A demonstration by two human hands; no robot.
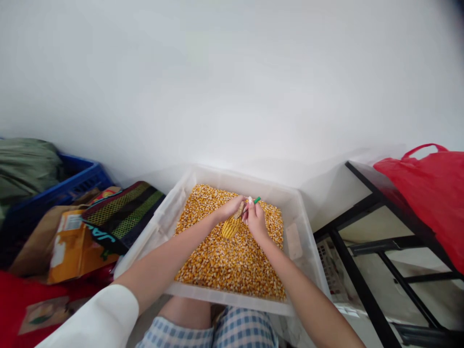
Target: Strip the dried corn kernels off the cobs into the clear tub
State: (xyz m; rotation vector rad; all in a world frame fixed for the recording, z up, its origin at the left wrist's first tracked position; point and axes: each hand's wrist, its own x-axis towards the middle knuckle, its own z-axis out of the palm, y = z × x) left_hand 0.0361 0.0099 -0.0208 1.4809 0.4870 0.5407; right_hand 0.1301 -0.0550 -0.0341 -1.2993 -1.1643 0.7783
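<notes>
My left hand [229, 209] grips a yellow corn cob [230, 227] just above a thick layer of loose corn kernels [232, 263]. The upper end of the cob looks stripped and pale. My right hand [255, 218] is right next to the cob, pinching a small green-handled tool [257, 199] whose lower end is hidden by my fingers. The kernels fill a translucent plastic bin [235, 177], and both hands are over its middle.
A white wall rises behind the bin. On the left are a blue crate [68, 182], orange packaging [78, 249] and a black-and-green bag [123, 212]. On the right, a red bag [424, 193] lies on a black metal rack [366, 251]. My plaid-covered knees [206, 328] are below the bin.
</notes>
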